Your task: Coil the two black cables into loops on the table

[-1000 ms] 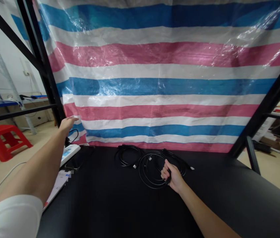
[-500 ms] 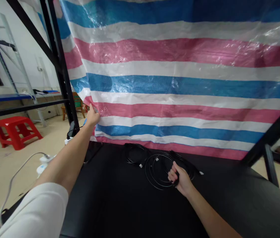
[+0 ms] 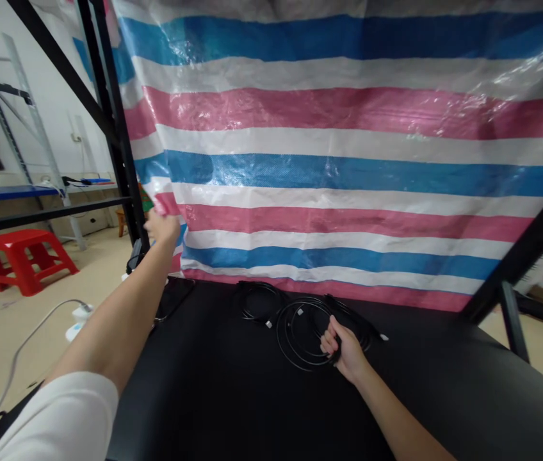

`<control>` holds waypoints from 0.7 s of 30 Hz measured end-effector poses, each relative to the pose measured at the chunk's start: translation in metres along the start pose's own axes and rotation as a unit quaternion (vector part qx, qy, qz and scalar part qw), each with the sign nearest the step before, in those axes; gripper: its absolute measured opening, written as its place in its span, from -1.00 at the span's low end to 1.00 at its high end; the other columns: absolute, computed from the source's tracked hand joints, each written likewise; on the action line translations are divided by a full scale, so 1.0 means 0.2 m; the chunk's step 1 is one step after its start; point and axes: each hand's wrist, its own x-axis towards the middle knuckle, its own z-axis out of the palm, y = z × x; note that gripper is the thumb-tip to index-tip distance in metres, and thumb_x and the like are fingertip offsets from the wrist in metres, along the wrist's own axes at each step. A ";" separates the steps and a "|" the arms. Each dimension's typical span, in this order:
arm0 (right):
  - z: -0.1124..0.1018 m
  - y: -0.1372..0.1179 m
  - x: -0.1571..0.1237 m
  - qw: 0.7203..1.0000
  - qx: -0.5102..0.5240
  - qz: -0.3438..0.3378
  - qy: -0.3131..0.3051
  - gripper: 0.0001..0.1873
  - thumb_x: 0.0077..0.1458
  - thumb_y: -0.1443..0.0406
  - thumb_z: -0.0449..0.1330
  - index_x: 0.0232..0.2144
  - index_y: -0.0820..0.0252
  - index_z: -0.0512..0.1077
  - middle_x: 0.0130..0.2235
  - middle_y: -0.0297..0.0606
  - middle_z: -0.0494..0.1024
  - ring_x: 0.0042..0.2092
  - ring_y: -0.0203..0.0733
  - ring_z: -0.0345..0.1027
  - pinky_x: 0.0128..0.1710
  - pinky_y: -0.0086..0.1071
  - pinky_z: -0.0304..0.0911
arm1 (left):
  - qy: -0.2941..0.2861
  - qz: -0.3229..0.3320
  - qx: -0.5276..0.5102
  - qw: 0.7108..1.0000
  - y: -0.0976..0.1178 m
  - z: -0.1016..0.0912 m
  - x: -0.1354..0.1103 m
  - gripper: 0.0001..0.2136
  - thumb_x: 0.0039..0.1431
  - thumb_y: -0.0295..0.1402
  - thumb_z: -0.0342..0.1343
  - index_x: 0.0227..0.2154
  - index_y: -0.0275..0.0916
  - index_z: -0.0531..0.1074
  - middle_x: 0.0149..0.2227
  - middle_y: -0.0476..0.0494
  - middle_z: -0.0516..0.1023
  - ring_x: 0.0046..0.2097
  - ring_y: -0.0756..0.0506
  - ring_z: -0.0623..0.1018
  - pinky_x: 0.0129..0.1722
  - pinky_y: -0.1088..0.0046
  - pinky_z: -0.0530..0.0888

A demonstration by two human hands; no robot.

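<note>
A striped plastic sheet (image 3: 339, 147) in pink, white and blue hangs behind a black tabletop (image 3: 252, 410). My left hand (image 3: 162, 227), a little blurred, is closed on the sheet's left edge, where a pink and white fold bends outward. Near the middle of the tabletop, my right hand (image 3: 341, 349) is wrapped round part of a coiled black cable (image 3: 295, 358), whose loops rest on the surface to its left. Another black cable coil (image 3: 257, 291) lies further back, with a light-coloured plug at its end. A bundled black cable (image 3: 358, 320) stretches behind my right hand.
Black metal posts (image 3: 120, 144) frame the left side, and a slanted black post (image 3: 516, 256) stands at the right. White plugs (image 3: 79, 320) with a grey cord sit by the left edge. A red stool (image 3: 29, 259) stands on the floor. Shelving (image 3: 26, 102) is beyond it.
My left hand has shifted slightly left and down, and the sheet's edge has folded further outward with it. The right hand keeps its hold on the cable. The view has tilted slightly.
</note>
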 end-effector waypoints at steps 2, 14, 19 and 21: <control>0.01 0.00 0.00 1.000 -0.005 -0.007 0.008 -0.34 -0.50 -0.15 0.39 -0.77 0.14 0.10 -0.82 -0.56 0.02 -0.73 -0.47 -0.09 -0.71 -0.49 -0.13 | 0.088 -0.027 0.054 0.994 0.04 -0.05 -0.07 -0.64 -0.20 -0.65 0.03 -0.24 -0.32 0.24 0.19 -0.56 0.12 0.29 -0.44 0.03 0.20 -0.15 -0.08; 0.05 -0.14 0.00 0.995 -0.096 -0.008 -0.002 -0.39 -0.43 -0.20 0.32 -0.72 0.13 0.18 -0.83 -0.49 0.13 -0.74 -0.40 0.03 -0.73 -0.49 -0.10 | -0.473 0.149 0.054 0.866 -0.18 -0.04 -1.22 -0.89 0.01 -0.33 0.02 -0.49 -0.17 0.44 -0.50 -0.07 0.53 -0.42 -0.10 0.50 -0.35 0.32 0.45; 0.07 -0.11 -0.01 0.992 -0.118 -0.044 0.012 -0.29 -0.42 -0.39 0.09 -0.67 0.12 0.22 -0.79 -0.42 0.22 -0.73 -0.36 0.06 -0.76 -0.48 -0.14 | -0.503 0.234 0.057 0.830 -0.31 -0.04 -1.51 -0.77 -0.04 -0.22 0.19 -0.30 -0.17 0.46 -0.30 -0.24 0.59 -0.24 -0.23 0.57 -0.20 0.17 0.49; 0.07 -0.08 -0.02 0.991 -0.107 -0.076 0.012 -0.27 -0.36 -0.42 0.00 -0.71 0.12 0.20 -0.79 -0.41 0.20 -0.71 -0.37 0.05 -0.72 -0.45 -0.05 | -0.532 0.248 0.066 0.807 -0.32 -0.04 -1.55 -0.77 -0.03 -0.20 0.21 -0.33 -0.20 0.45 -0.32 -0.21 0.58 -0.26 -0.19 0.56 -0.22 0.21 0.50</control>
